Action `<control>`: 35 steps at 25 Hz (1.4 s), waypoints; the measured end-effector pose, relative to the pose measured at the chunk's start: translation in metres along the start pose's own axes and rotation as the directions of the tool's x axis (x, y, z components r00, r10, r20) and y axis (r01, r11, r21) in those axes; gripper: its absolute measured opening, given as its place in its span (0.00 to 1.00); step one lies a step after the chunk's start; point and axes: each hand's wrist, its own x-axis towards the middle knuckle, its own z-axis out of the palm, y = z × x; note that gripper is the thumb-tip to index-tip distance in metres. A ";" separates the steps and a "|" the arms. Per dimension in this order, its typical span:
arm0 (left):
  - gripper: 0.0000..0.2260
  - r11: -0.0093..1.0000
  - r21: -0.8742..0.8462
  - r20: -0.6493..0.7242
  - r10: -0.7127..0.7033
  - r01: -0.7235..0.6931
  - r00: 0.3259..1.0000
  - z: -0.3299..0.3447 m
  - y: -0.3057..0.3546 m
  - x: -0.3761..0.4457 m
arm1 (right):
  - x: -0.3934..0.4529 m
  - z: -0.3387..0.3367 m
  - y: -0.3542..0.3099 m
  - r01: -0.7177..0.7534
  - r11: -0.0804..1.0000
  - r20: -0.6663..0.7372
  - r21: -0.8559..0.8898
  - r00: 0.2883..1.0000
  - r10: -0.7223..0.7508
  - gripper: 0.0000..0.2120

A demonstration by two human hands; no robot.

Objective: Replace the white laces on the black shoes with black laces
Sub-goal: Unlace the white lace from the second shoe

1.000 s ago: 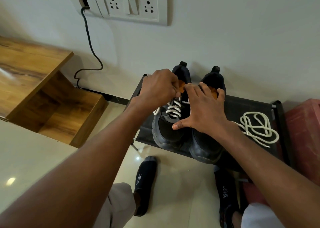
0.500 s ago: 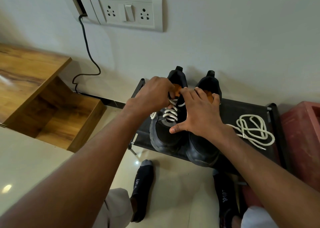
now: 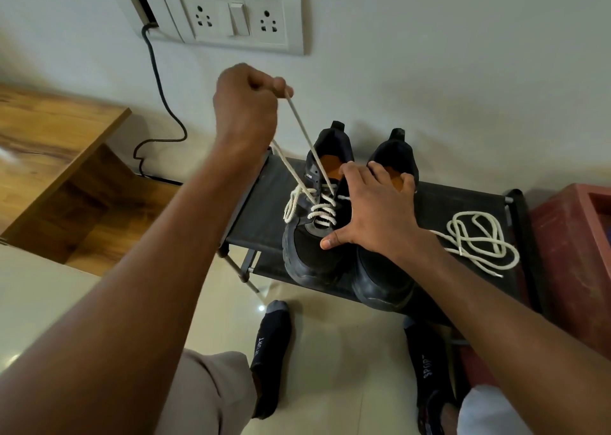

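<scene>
In the head view, the left hand (image 3: 246, 103) is raised at about 11 o'clock from the pair of black shoes, and its fingers (image 3: 281, 85) are curled and pinch the free end of the cream-white woven lace (image 3: 302, 127). This lace runs as a tight straight line from the fingers down toward 5 o'clock, into the eyelets of the left black low sneaker with orange insole (image 3: 310, 242). A second strand and some loose loops of the same lace hang at the 9 o'clock side of this shoe. The right hand (image 3: 373, 213) lies flat over the gap between the two shoes, fingers spread and straight, with the thumb on the left shoe's toe part, and it presses on the right black sneaker (image 3: 383, 282), which has no lace visible. The loose coiled cream-white lace (image 3: 476, 239) rests at 3 o'clock on the dark fabric shoe rack shelf (image 3: 261, 203). I judge the next pull must follow the lace's long axis, up and away toward 11 o'clock, while the right hand holds the shoes down. No black lace is visible.
</scene>
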 end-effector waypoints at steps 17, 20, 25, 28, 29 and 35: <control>0.06 0.402 0.773 0.532 0.010 -0.491 0.847 0.041 -0.043 -0.017 | -0.001 0.001 0.000 -0.006 1.000 0.007 -0.014 1.000 0.006 0.62; 0.08 0.493 0.789 0.454 -0.067 -0.366 0.889 0.050 -0.046 -0.018 | -0.002 0.001 0.000 -0.014 1.000 -0.001 -0.022 1.000 0.014 0.63; 0.12 0.877 0.458 0.329 -0.321 0.148 0.888 0.050 -0.050 -0.009 | -0.001 -0.001 -0.001 -0.019 0.999 0.007 -0.025 1.000 0.019 0.63; 0.10 0.912 0.186 0.202 -0.398 0.364 0.895 0.034 -0.040 0.006 | 0.001 -0.004 -0.003 -0.020 0.999 0.020 -0.031 1.000 0.021 0.63; 0.09 0.913 0.240 0.168 -0.375 0.331 0.912 0.027 -0.039 0.010 | 0.000 -0.004 -0.003 -0.011 0.999 0.031 -0.034 0.999 0.012 0.62; 0.05 0.514 0.854 0.293 -0.351 -0.079 0.889 0.002 -0.043 -0.012 | 0.011 -0.010 -0.013 0.025 0.988 -0.076 0.154 0.997 -0.013 0.34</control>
